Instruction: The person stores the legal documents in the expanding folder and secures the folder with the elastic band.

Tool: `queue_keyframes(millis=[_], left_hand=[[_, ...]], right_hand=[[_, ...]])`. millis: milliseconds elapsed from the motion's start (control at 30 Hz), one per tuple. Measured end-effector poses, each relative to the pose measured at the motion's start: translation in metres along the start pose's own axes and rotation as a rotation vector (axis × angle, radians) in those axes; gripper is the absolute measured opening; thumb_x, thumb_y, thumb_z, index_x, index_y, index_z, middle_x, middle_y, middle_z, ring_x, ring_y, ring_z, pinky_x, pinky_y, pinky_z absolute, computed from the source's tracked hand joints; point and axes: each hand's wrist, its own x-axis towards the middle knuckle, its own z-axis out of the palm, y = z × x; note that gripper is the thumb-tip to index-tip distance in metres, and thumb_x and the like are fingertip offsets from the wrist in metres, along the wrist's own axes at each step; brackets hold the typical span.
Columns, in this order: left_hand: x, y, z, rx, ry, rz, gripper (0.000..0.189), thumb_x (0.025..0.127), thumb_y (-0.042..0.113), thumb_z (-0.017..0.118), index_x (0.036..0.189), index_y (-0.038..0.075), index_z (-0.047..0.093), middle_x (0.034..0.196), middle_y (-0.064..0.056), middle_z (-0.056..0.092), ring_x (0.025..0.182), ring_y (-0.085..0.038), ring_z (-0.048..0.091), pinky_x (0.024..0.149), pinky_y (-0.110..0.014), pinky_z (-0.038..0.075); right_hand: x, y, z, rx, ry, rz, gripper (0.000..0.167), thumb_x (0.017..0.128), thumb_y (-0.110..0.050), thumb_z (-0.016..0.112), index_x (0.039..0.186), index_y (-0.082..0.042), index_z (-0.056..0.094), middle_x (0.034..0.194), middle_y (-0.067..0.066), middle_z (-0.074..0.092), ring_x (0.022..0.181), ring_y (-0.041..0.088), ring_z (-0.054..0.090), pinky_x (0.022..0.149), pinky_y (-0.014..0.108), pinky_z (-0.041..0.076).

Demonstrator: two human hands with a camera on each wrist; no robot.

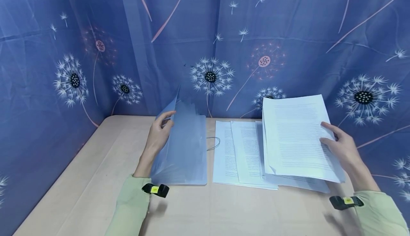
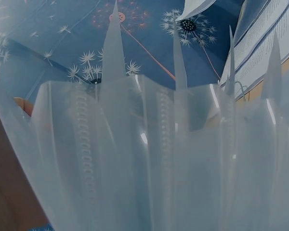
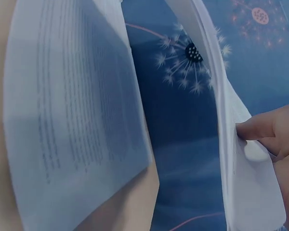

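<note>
On the left side of the table lies a translucent plastic expanding file [image 1: 189, 154], its clear pockets fanned apart. My left hand [image 1: 159, 132] grips the file's raised left cover, fingers bent at its edge. In the left wrist view, the pleated pockets [image 2: 135, 168] fill most of the picture and partly hide that hand. With thumb and fingers, my right hand [image 1: 344, 147] pinches the right edge of a stack of printed sheets [image 1: 294, 136], lifted and tilted over other papers. The right wrist view shows the stack edge-on [image 3: 221, 125].
More printed sheets [image 1: 224, 154] lie overlapping in the middle of the table, the right ones partly hidden under the lifted stack. A thin cord loop [image 1: 214, 143] sticks out from the file's right edge. Blue dandelion-print curtains [image 1: 179, 58] stand behind the table and at its sides.
</note>
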Motion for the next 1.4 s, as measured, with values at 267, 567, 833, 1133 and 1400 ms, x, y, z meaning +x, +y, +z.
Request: queue_keyframes(millis=[267, 567, 833, 1133, 1400], left_hand=[[0.000, 0.000, 0.001, -0.008, -0.004, -0.001, 0.044, 0.101, 0.028, 0.044, 0.144, 0.026, 0.050, 0.156, 0.000, 0.039, 0.137, -0.028, 0.048, 0.110, -0.052, 0.042], [0.000, 0.000, 0.001, -0.007, -0.008, 0.002, 0.045, 0.101, 0.027, 0.044, 0.145, 0.024, 0.049, 0.156, -0.001, 0.039, 0.136, -0.028, 0.049, 0.110, -0.052, 0.042], [-0.001, 0.001, 0.001, -0.007, -0.008, -0.002, 0.045, 0.101, 0.028, 0.044, 0.145, 0.025, 0.049, 0.156, 0.000, 0.038, 0.136, -0.028, 0.048, 0.110, -0.052, 0.041], [0.000, 0.000, 0.001, -0.003, 0.000, -0.010, 0.044, 0.100, 0.029, 0.044, 0.144, 0.028, 0.050, 0.155, 0.000, 0.040, 0.134, -0.028, 0.050, 0.109, -0.052, 0.042], [0.001, 0.000, 0.001, 0.002, 0.006, -0.005, 0.043, 0.100, 0.027, 0.045, 0.143, 0.028, 0.051, 0.154, 0.000, 0.041, 0.136, -0.026, 0.048, 0.111, -0.051, 0.041]], right_hand=[[0.002, -0.020, 0.010, 0.028, -0.015, -0.052, 0.063, 0.103, -0.027, 0.046, 0.160, -0.023, 0.018, 0.162, 0.030, 0.013, 0.140, 0.056, 0.027, 0.100, 0.066, 0.035], [0.005, -0.050, 0.022, 0.068, -0.027, -0.078, 0.063, 0.103, -0.026, 0.048, 0.159, -0.020, 0.021, 0.164, 0.024, 0.011, 0.144, 0.052, 0.024, 0.107, 0.068, 0.031], [0.006, -0.070, 0.031, 0.097, -0.048, -0.122, 0.061, 0.103, -0.027, 0.048, 0.159, -0.025, 0.023, 0.164, 0.024, 0.014, 0.146, 0.049, 0.024, 0.108, 0.066, 0.031], [0.008, -0.094, 0.042, 0.119, -0.055, -0.140, 0.062, 0.102, -0.026, 0.050, 0.159, -0.022, 0.024, 0.164, 0.021, 0.016, 0.145, 0.048, 0.026, 0.108, 0.063, 0.033], [0.010, -0.112, 0.057, 0.124, -0.032, -0.172, 0.063, 0.101, -0.021, 0.051, 0.158, -0.017, 0.026, 0.162, 0.023, 0.023, 0.144, 0.046, 0.031, 0.108, 0.061, 0.034]])
